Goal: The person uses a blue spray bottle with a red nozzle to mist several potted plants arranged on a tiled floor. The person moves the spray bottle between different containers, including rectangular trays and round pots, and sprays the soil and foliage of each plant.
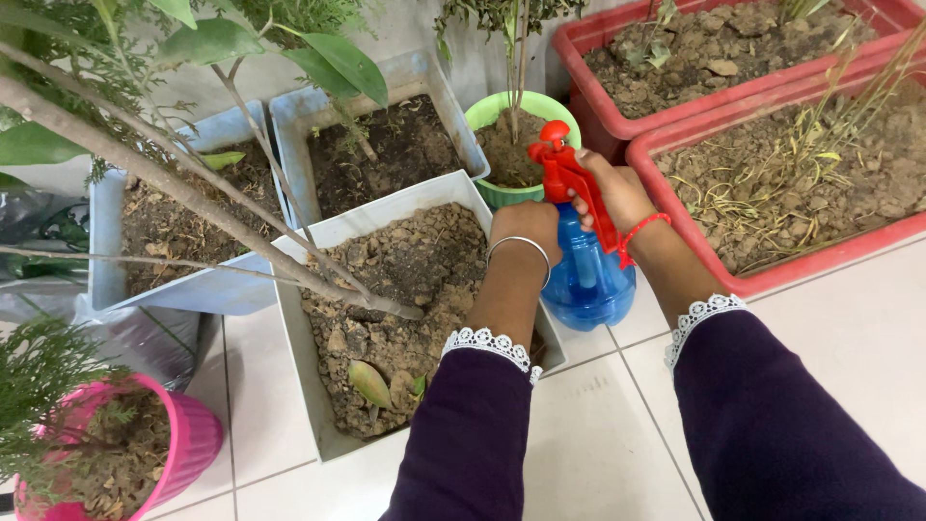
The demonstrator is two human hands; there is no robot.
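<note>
Head view: blue translucent plastic spray bottle with red trigger head (585,275) is held above the white rectangular soil-filled planter's rim (410,207). Right hand (610,193) is clamped on the trigger; left hand (526,227) is closed against the bottle's side. Nozzle is best kept aimed at soil, bottle upright.

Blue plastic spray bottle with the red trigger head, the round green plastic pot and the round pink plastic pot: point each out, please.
Blue plastic spray bottle with red trigger head (585,282): head view, on its blue body.
Round green plastic pot (490,109): head view, on its left rim.
Round pink plastic pot (196,439): head view, on its ribbed outer wall.
</note>
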